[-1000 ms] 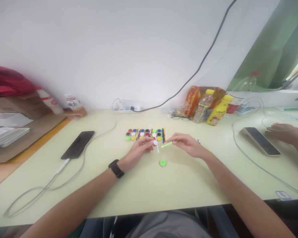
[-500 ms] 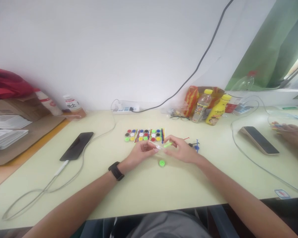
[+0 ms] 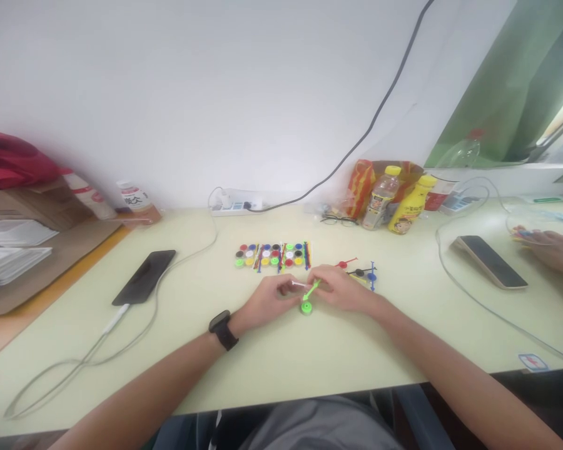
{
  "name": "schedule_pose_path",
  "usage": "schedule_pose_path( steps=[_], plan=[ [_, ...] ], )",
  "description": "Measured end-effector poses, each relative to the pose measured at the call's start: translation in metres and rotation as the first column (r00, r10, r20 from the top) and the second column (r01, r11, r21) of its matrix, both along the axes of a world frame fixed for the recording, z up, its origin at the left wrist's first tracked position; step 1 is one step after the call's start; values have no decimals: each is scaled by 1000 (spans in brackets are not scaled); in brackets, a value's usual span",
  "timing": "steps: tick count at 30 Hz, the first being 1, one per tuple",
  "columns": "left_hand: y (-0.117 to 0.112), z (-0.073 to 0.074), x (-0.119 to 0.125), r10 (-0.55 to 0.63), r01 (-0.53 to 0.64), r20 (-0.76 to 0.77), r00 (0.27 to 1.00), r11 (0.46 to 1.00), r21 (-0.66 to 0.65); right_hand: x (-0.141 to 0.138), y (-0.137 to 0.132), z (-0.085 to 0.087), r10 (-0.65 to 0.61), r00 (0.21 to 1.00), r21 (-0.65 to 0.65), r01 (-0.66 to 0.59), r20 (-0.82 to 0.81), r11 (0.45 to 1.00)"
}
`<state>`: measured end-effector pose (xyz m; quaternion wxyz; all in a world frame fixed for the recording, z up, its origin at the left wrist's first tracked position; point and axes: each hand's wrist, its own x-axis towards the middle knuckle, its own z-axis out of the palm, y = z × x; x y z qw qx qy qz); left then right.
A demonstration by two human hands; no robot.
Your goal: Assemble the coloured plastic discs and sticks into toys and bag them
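Note:
My left hand [image 3: 273,296] is closed on a thin white arrow-shaped piece [image 3: 298,284], which points across toward my other hand. My right hand [image 3: 341,287] pinches a bright green plastic arrow [image 3: 312,290], slanted with its tip low and to the left. Just under that tip a round green disc [image 3: 306,308] rests on the table; whether they touch I cannot tell. Behind my hands lie rows of coloured discs [image 3: 265,253] with bundles of coloured arrows between them. To the right of my right hand are spinners with a disc on an arrow: blue [image 3: 372,277], black [image 3: 359,273] and red [image 3: 342,265].
A phone [image 3: 144,277] on a white cable [image 3: 156,306] lies at left. Glasses [image 3: 338,220], a juice bottle [image 3: 381,199] and a yellow bottle [image 3: 411,205] stand near the wall. At right are another phone [image 3: 492,261] on a stand and another person's hand [image 3: 553,249].
Both hands have come slightly nearer to me. The green arrow has swung from nearly level to a downward slant, its tip now by the green disc. The red spinner is uncovered.

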<state>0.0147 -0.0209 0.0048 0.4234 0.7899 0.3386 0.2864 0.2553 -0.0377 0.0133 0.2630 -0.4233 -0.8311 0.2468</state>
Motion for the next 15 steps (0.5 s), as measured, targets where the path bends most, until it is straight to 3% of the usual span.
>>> schedule_pose_path(
  steps=[5,11,15],
  plan=[
    [-2,-3,-2,63,-64,26,998,996,56,19,9,-3,-124,975,119,104,184,987],
    [-9,5,-5,-159,170,-66,985,964,207,47,21,-8,-282,918,169,242,280,956],
    [-9,3,-5,-176,190,-83,981,959,208,64,25,-8,-266,936,111,246,232,963]
  ],
)
